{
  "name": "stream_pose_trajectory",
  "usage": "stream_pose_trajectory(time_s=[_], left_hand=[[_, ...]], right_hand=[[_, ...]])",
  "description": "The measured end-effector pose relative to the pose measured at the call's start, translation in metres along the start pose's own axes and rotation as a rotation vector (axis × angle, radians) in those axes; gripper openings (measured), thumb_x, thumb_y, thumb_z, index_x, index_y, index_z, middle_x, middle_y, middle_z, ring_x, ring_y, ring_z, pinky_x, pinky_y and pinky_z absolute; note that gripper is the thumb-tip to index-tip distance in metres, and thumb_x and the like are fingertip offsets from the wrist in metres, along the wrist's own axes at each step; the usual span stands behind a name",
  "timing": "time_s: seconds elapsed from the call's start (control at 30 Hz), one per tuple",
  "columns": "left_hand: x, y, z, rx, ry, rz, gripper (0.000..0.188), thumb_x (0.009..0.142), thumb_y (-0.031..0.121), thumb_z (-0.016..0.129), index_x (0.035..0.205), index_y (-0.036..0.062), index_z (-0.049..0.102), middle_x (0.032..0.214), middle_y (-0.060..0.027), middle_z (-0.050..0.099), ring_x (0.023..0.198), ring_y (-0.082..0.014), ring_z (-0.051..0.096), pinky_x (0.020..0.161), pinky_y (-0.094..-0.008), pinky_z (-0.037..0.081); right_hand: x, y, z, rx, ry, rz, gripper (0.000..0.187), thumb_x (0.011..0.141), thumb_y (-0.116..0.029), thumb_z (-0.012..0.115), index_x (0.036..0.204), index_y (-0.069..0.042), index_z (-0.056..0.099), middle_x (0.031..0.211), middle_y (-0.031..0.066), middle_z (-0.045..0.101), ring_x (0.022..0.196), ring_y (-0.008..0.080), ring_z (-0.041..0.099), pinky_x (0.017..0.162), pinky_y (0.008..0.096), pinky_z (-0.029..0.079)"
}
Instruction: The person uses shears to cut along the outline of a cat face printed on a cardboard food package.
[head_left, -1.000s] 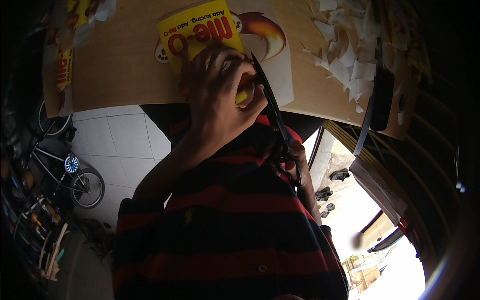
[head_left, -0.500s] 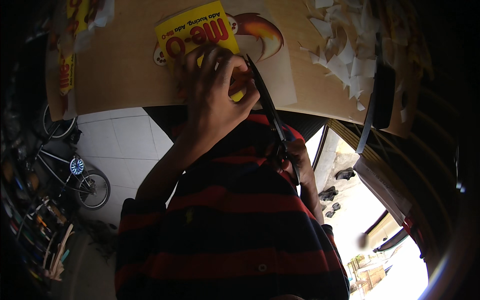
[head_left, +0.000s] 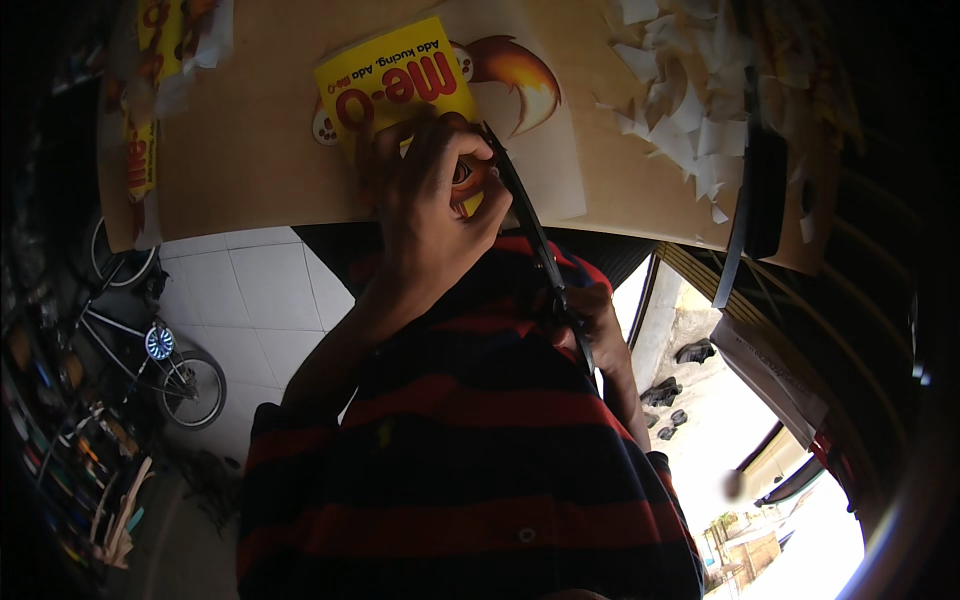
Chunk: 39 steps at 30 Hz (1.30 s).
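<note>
My left hand (head_left: 437, 195) pinches the edge of a printed sheet (head_left: 395, 72), yellow with red lettering, on the brown tabletop. An orange cartoon tail and white paws show around the yellow print, with a pale border on the right. In my right hand (head_left: 592, 318), low and close to my body, is a pair of long dark scissors (head_left: 530, 215). Its blades point up and away, their tips beside my left fingertips at the sheet's right edge. Whether paper lies between the blades is hard to tell in the shadow.
White paper scraps (head_left: 690, 110) are heaped at the table's right, near a dark long-handled tool (head_left: 768, 190) jutting over the edge. More yellow printed pieces (head_left: 140, 160) lie on the left. A bicycle (head_left: 160, 345) stands on the tiled floor at left.
My left hand has shifted slightly down, its fingers drawn in along the sheet. The scissors have moved a little left, with their blades closer together. The view has tilted slightly.
</note>
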<state>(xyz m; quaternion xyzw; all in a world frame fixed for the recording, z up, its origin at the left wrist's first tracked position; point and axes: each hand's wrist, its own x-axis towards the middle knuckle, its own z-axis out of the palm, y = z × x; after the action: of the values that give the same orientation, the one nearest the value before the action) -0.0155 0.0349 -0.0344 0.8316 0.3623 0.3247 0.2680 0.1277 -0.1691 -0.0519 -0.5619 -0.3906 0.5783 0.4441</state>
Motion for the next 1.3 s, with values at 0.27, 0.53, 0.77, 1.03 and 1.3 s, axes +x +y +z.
stream_pose_trajectory(time_s=[0.27, 0.53, 0.77, 1.03, 1.3], left_hand=[[-0.001, 0.000, -0.002, -0.009, -0.022, -0.038, 0.030, 0.069, 0.007, 0.075, 0.093, 0.0127, 0.058, 0.095, -0.0008, 0.063, 0.103, -0.0283, 0.051, 0.096, -0.0481, 0.036], [-0.001, -0.002, -0.001, -0.017, 0.004, -0.031, 0.028, 0.070, 0.005, 0.074, 0.092, 0.0128, 0.058, 0.095, -0.0004, 0.064, 0.107, -0.0286, 0.050, 0.092, -0.0424, 0.040], [-0.001, -0.003, 0.000, -0.021, 0.013, -0.039, 0.027, 0.069, 0.005, 0.074, 0.091, 0.0128, 0.059, 0.093, 0.0005, 0.065, 0.108, -0.0282, 0.051, 0.094, -0.0416, 0.039], [-0.004, -0.005, 0.001, -0.023, 0.042, -0.025, 0.027, 0.069, 0.005, 0.074, 0.090, 0.0129, 0.060, 0.094, 0.0001, 0.065, 0.105, -0.0274, 0.053, 0.095, -0.0419, 0.038], [-0.001, -0.002, -0.010, -0.030, -0.101, -0.022, 0.035, 0.073, 0.018, 0.079, 0.102, 0.0116, 0.061, 0.105, -0.0034, 0.065, 0.109, -0.0262, 0.053, 0.103, -0.0464, 0.032]], right_hand=[[-0.005, 0.003, -0.002, -0.264, 0.011, -0.031, 0.060, 0.076, -0.055, 0.078, 0.077, 0.001, 0.059, 0.062, 0.0122, 0.052, 0.052, 0.0278, 0.054, 0.050, 0.0349, 0.040], [-0.001, -0.012, -0.002, -0.156, -0.021, 0.110, 0.077, 0.074, -0.073, 0.069, 0.089, 0.002, 0.068, 0.068, 0.0044, 0.065, 0.061, 0.0121, 0.062, 0.057, 0.0271, 0.048], [-0.012, -0.023, -0.004, -0.118, 0.003, 0.124, 0.072, 0.076, -0.069, 0.070, 0.087, 0.002, 0.065, 0.064, 0.0084, 0.058, 0.054, 0.0181, 0.056, 0.051, 0.0317, 0.042], [-0.011, -0.004, -0.004, -0.283, -0.004, 0.090, 0.068, 0.076, -0.064, 0.074, 0.085, 0.002, 0.063, 0.061, 0.0097, 0.055, 0.051, 0.0210, 0.053, 0.052, 0.0323, 0.043], [-0.001, -0.001, 0.003, 0.088, 0.020, 0.101, 0.079, 0.077, -0.074, 0.064, 0.090, 0.004, 0.065, 0.058, 0.0024, 0.057, 0.052, 0.0106, 0.055, 0.049, 0.0254, 0.041]])
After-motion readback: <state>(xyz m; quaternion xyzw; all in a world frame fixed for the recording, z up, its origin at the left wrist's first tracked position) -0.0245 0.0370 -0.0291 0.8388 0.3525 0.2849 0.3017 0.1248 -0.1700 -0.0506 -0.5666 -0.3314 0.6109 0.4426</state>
